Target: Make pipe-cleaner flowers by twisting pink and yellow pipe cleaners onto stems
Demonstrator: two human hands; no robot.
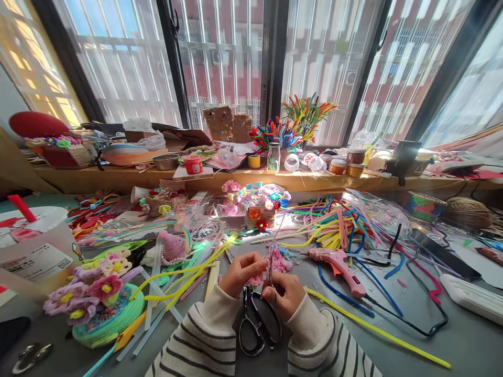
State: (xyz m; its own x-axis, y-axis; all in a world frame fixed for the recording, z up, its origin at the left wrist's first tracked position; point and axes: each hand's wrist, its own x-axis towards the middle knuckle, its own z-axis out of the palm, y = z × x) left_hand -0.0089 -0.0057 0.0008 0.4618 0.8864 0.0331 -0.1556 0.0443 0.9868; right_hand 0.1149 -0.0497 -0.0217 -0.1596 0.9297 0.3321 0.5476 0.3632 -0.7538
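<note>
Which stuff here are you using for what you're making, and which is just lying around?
Likely in use:
- pink fluff, at the left hand
- thin metal tool, perhaps scissors, in the right hand

Seemingly just lying about:
- drink cup
- red tub
- metal bowl
- glue gun, though it could be needed

A person in striped sleeves [208, 335] pinches pink fuzzy material [255, 278] in the left hand [239, 275] while the right hand [286, 294] grips a slim metal tool [271, 267] at a crowded worktable [463, 335]. Black-handled scissors [246, 303] lie at six o'clock from the hands, a pink glue gun [338, 267] at three and a yellow pipe cleaner [377, 326] near four. More pipe cleaners [340, 235] heap up at two o'clock; a basket [268, 215] of fuzzy flowers stands at twelve. At nine, blossoms [105, 288] top a teal base [128, 309], a red-strawed cup [43, 264] beyond.
</note>
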